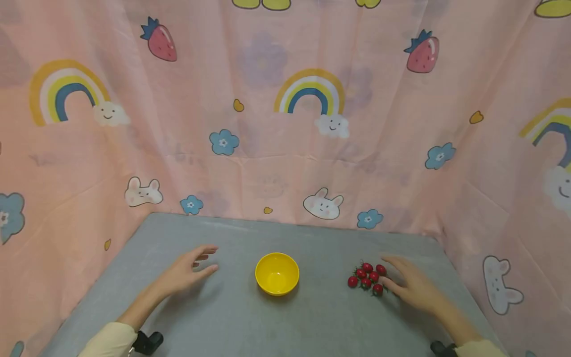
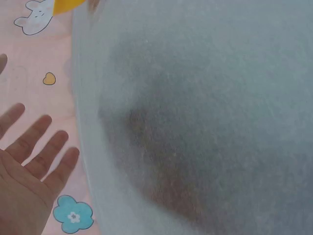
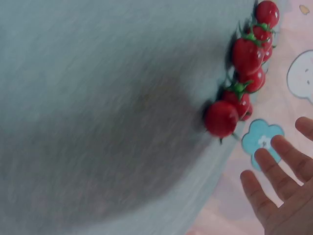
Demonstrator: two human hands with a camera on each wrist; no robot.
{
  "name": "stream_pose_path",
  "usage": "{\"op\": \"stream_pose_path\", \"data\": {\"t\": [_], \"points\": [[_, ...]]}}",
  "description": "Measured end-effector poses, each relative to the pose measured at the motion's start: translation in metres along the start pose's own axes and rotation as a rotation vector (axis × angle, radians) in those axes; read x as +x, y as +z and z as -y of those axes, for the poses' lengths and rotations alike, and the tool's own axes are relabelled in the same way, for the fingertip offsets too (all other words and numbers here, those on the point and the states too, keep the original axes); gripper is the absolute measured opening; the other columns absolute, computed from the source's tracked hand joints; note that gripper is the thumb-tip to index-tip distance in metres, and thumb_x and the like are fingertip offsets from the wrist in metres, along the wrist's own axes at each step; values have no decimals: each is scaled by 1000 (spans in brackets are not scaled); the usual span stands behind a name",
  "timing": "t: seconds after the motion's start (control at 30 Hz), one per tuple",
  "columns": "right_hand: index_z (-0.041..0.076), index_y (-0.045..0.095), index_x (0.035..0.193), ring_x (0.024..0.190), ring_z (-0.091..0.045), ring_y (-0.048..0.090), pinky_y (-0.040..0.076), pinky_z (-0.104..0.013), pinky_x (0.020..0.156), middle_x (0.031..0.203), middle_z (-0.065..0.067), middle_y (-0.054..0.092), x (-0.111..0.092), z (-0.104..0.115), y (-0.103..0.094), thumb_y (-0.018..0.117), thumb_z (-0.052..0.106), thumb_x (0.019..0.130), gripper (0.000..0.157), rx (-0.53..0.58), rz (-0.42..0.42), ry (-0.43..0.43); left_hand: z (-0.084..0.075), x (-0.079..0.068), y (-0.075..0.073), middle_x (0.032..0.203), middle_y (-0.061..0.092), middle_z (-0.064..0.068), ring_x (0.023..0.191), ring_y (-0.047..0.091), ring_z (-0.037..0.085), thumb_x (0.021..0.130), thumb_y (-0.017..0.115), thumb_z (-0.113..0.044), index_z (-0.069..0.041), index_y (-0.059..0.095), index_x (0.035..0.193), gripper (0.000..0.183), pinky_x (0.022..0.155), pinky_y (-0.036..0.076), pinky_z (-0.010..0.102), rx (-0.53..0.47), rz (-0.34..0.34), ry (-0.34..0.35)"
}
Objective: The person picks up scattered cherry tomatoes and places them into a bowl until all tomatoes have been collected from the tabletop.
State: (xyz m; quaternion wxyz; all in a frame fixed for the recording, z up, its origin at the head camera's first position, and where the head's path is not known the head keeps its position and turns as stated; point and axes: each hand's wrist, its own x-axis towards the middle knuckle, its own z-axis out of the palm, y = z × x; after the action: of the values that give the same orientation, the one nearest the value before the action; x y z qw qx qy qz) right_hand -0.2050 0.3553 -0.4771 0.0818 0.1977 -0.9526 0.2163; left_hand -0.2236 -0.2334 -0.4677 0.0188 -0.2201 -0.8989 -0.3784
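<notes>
Several small red cherry tomatoes (image 1: pixel 366 283) with green stems lie bunched on the right of the table; the right wrist view shows them (image 3: pixel 247 55) from close up. My right hand (image 1: pixel 415 285) is just to their right, fingers extended, thumb beside the nearest tomatoes; whether it touches them I cannot tell. Nothing is in its grasp. A yellow bowl (image 1: pixel 277 274) stands upright at the middle with nothing inside. To the bowl's left, my left hand (image 1: pixel 185 270) hovers over the table, holding nothing. Its fingers (image 2: pixel 36 139) look spread and straight in the left wrist view.
The grey table (image 1: pixel 276 327) reaches back to a pink curtain (image 1: pixel 267 168) printed with rainbows, strawberries and rabbits, which also runs along both sides. Dark straps (image 1: pixel 149 342) sit at both wrists, by the cream sleeves (image 1: pixel 109 342).
</notes>
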Motion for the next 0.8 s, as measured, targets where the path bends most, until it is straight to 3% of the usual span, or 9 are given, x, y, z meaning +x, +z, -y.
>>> {"op": "stream_pose_path", "data": {"t": [0.2,0.4,0.57,0.8], "points": [[-1,56,138,114,-44,58,50,-64,89,132,-22,59,-12,-14,-8,74,27,96,54,29,-6,20,3,6,7,136,61,12,121,59,40,96,73,-33,-12,57,140,51,97,50,55,-129,-2,45],[0,57,137,105,-40,63,57,-54,77,129,-22,60,-23,-23,-14,74,25,96,51,146,-1,89,1,16,17,136,60,12,121,59,40,95,75,-29,-11,55,142,55,98,50,54,-222,28,63],[0,55,139,107,-41,63,56,-54,82,128,-26,60,-31,-28,-14,74,27,96,54,252,-14,190,-5,26,26,138,59,13,123,57,40,94,76,-27,-10,53,143,56,99,50,52,-287,68,61],[1,53,141,110,-40,63,56,-52,87,129,-23,60,-38,-32,-11,75,32,95,59,286,-22,256,-15,39,41,141,54,21,125,53,46,94,77,-21,-6,51,144,59,99,48,56,-371,123,101]]}}
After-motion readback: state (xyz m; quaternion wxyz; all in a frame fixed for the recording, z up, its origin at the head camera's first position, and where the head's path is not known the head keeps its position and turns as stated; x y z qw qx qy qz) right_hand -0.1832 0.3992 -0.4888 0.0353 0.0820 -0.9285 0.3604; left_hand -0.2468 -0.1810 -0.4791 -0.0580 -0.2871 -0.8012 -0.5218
